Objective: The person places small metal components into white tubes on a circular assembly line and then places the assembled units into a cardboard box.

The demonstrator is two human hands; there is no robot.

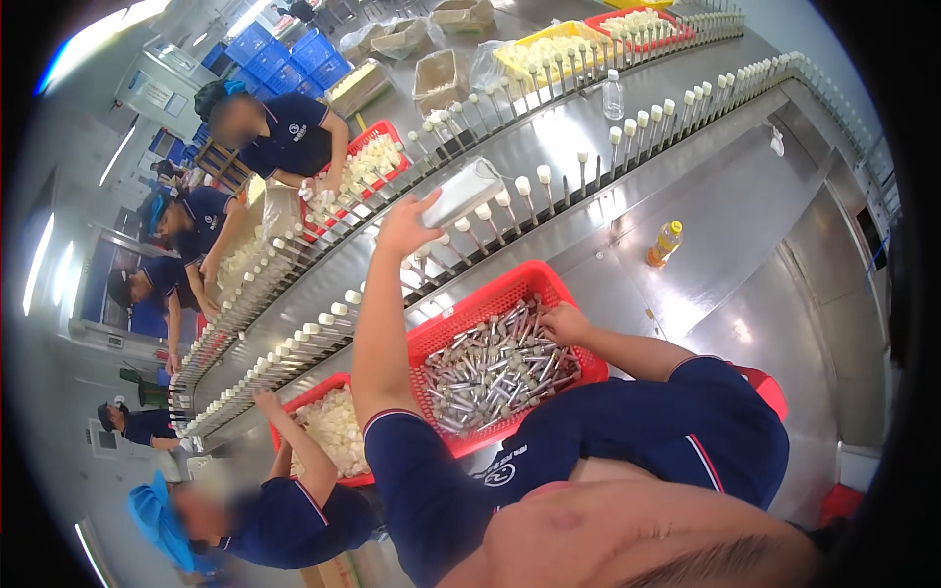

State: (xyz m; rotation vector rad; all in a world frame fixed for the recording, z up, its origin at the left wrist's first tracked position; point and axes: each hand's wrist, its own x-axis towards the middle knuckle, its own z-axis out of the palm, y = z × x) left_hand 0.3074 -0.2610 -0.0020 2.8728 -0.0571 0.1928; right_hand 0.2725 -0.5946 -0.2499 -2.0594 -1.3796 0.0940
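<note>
My left hand (pixel 404 227) is raised at the conveyor line, its fingers spread, with nothing seen in its grip. Beside its fingertips is a pale, clear-sided box (pixel 466 192) on the metal surface. Metal pins with white heads (pixel 522 184) stand in a row close to that hand. My right hand (pixel 565 324) reaches into the red basket (pixel 534 279), fingers drawn together at the edge of a heap of short metal rods with pale ends (pixel 495 367). What those fingers hold, if anything, is hidden.
A yellow-capped bottle (pixel 665 243) stands on the steel table at the right; a clear bottle (pixel 613 96) is between the pin rows. Beside me a co-worker (pixel 284 510) reaches over a red basket of white pieces (pixel 333 431). Several people work across the line.
</note>
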